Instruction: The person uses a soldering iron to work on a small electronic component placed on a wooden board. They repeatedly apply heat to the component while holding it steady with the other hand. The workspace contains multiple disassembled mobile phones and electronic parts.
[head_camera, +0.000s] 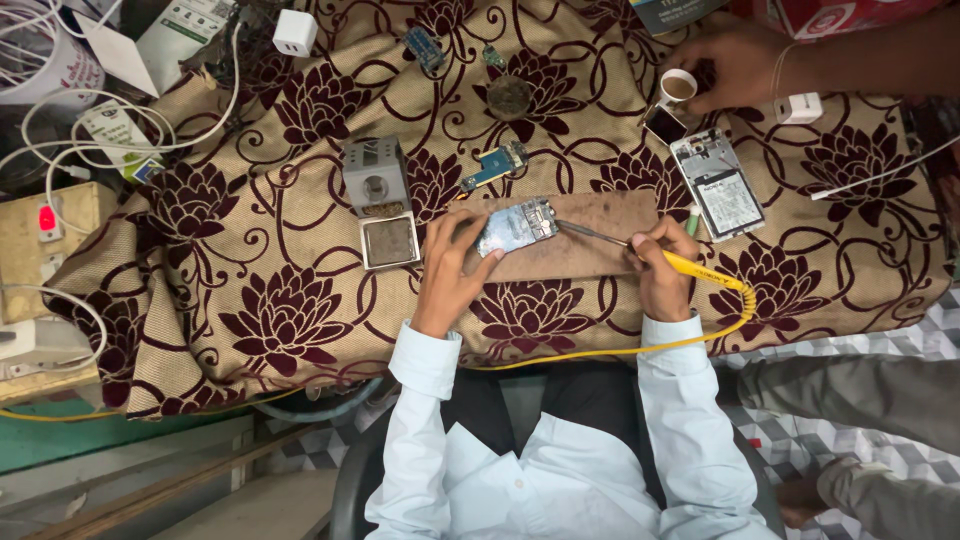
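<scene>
At the far left of the table (250, 300), which is draped in a beige cloth with dark red flowers, white cables (110, 125) and a box with a lit red switch (45, 218) are seen. Further in, a grey soldering station (376, 177) stands just above a small square tin (390, 241). The left hand (452, 268) is clenched on the left edge of a phone circuit board (517, 225), which is held down on a brown wooden block (590, 235) at the centre. A second small board (495, 165) lies just above the block. The right hand (662, 262) is closed around a yellow-handled soldering iron (640, 250), whose tip is laid on the board's right edge. Its yellow cord (700, 340) runs back across the lap. At the right, an opened phone (717, 185) lies near another person's hand (735, 60) (resting by a small cup (678, 86)). A burnt fingertip could result, since the holding fingers are close to the hot tip; the trailing cord could also be snagged and the iron jerked across the board.
</scene>
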